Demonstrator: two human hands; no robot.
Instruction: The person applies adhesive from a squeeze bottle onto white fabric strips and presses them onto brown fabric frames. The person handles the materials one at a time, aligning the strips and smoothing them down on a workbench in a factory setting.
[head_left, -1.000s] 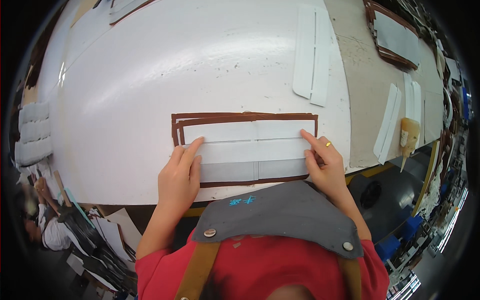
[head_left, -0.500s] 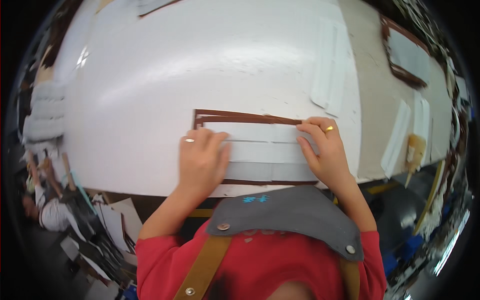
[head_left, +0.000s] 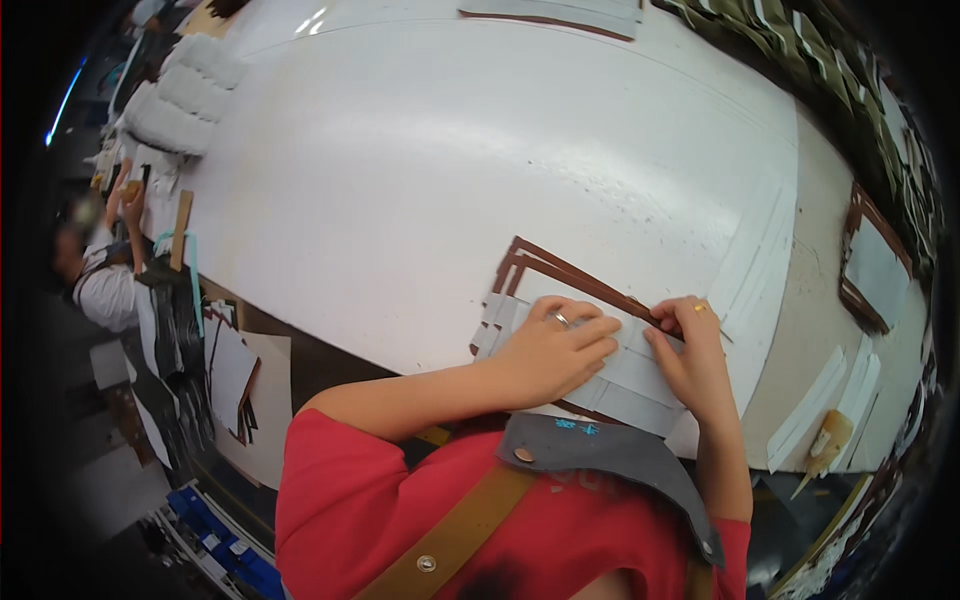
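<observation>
A small stack of flat pieces with brown edges and pale grey-white strips lies slanted at the table's near edge. My left hand, with a ring on it, rests across the strips with its fingers spread and bent, palm down. At the stack's far right corner, my right hand pinches the brown edge between thumb and fingers. Brown borders of more than one layer show, fanned slightly apart, along the far side. My fingers hide part of the pinched corner.
White strips lie right of the stack. A yellowish brush rests beside more strips at the table's right end, below brown-edged pieces. Another piece lies at the far edge. A co-worker is at the left, near white bundles.
The view has turned, so the stack appears slanted and further right. My left hand has moved from the stack's left end toward its middle. My right hand stays at the far right corner.
</observation>
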